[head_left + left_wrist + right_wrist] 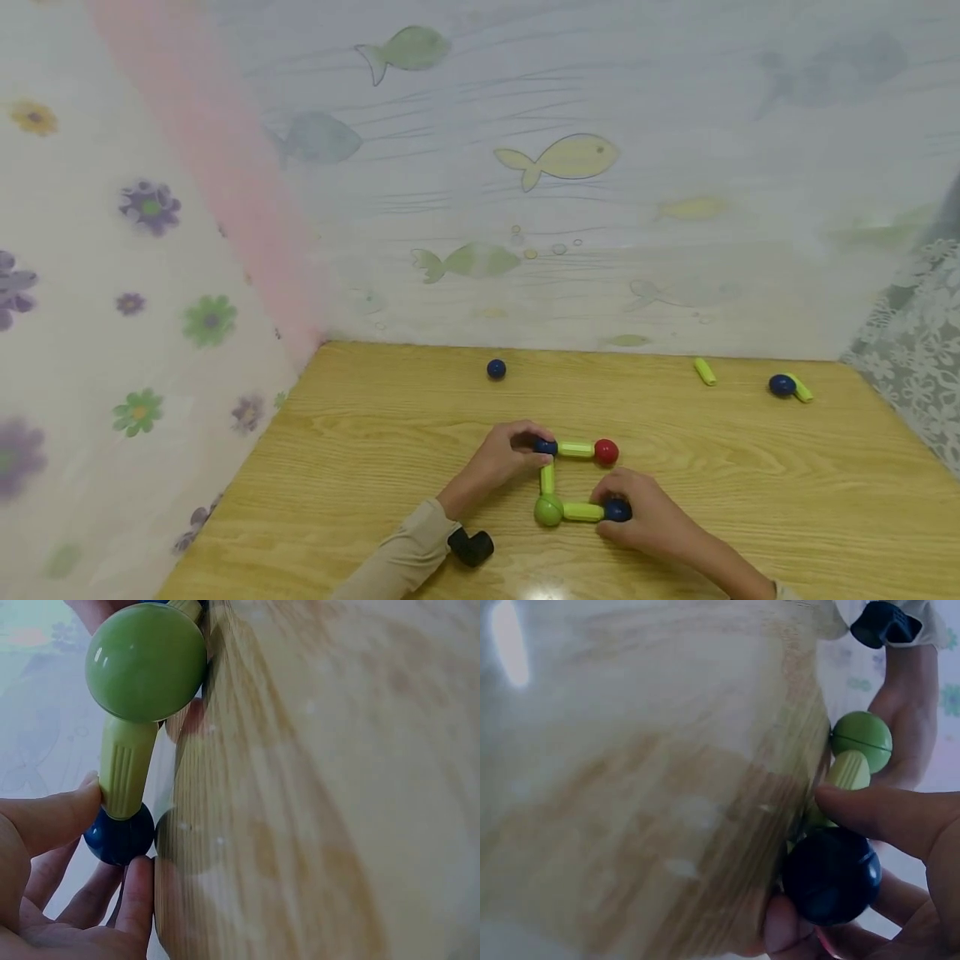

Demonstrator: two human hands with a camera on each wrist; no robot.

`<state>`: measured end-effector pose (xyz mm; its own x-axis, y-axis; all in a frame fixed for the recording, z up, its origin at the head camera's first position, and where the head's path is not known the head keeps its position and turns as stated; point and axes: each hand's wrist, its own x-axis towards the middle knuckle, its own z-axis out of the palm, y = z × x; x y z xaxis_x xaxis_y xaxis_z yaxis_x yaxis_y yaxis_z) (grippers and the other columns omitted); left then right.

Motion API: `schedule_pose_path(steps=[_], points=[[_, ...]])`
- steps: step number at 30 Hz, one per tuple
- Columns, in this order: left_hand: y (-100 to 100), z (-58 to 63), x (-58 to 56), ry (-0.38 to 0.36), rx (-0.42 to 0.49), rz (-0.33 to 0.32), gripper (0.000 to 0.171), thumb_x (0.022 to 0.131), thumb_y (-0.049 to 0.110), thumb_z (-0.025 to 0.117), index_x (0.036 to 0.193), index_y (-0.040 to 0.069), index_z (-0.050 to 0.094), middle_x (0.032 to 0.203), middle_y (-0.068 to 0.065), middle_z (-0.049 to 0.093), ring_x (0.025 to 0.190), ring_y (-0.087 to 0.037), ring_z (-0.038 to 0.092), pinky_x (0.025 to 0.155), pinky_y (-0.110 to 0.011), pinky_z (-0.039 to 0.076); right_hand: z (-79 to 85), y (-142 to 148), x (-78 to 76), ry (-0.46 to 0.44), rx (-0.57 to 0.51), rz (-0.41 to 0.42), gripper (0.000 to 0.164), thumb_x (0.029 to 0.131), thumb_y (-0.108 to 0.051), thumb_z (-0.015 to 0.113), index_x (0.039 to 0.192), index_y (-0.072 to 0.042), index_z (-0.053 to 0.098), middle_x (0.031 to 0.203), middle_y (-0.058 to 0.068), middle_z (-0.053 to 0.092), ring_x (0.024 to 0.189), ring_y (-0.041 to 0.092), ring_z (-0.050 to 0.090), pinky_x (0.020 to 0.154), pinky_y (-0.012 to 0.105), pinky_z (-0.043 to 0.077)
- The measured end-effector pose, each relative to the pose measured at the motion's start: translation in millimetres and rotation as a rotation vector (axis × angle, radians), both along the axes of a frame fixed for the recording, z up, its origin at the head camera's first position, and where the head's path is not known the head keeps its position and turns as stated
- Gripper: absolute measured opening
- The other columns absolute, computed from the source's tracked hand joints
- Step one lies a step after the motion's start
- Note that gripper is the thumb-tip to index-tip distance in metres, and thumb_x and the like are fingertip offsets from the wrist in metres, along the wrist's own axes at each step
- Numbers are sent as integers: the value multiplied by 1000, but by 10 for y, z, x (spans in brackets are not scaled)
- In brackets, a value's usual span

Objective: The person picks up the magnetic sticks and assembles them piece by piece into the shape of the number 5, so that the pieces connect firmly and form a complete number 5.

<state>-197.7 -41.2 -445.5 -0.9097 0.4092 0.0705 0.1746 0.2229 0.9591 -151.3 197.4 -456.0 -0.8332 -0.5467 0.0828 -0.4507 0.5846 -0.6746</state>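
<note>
On the wooden table lies a chain of toy balls and yellow-green rods. My left hand (501,457) grips the blue ball (546,447) at its upper left corner, thumb and fingers round it. From that ball one rod (576,450) runs right to a red ball (606,452). Another rod (547,479) leads down to a green ball (549,510), seen large in the left wrist view. A third rod (583,512) joins the green ball to a dark blue ball (832,876). My right hand (648,515) holds that ball, its thumb lying against the rod end.
A loose blue ball (497,369) sits at the table's back edge. Farther right are a loose rod (705,372) and a dark blue ball (782,385) beside another rod (803,388). A black wrist device (472,547) is at the left cuff. Fish-patterned cloth (480,192) hangs behind the table.
</note>
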Motion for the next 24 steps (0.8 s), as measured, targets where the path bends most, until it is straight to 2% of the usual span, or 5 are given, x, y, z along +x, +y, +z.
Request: schedule_pose_path(steps=[5, 10, 19, 24], points=[[8, 0, 4, 1, 1, -4, 20, 84, 1, 69, 104, -2, 67, 105, -16, 64, 97, -28, 62, 78, -22, 50, 0, -28, 8, 15, 3, -23, 15, 77, -21, 78, 86, -19, 67, 89, -9, 58, 81, 7, 51, 72, 25, 46], [-2, 2, 4, -5, 1, 5, 20, 84, 0, 69, 104, -1, 67, 105, -16, 64, 96, -25, 62, 78, -23, 50, 14, -23, 13, -17, -33, -33, 16, 78, -23, 78, 88, -19, 65, 90, -7, 57, 80, 8, 49, 69, 24, 44], [4, 9, 8, 6, -11, 5, 20, 85, 1, 69, 104, -1, 68, 104, -16, 64, 92, -21, 62, 77, -23, 50, 38, 16, 4, -17, -48, 6, 17, 80, -23, 76, 91, -18, 65, 91, -7, 58, 79, 7, 49, 67, 23, 43], [-8, -219, -119, -6, -12, 6, 20, 84, 5, 71, 104, 6, 69, 103, -7, 65, 92, -15, 63, 79, -24, 51, 50, 39, -23, -37, -73, 34, 16, 82, -25, 75, 92, -17, 65, 90, -7, 59, 77, 7, 51, 63, 24, 46]])
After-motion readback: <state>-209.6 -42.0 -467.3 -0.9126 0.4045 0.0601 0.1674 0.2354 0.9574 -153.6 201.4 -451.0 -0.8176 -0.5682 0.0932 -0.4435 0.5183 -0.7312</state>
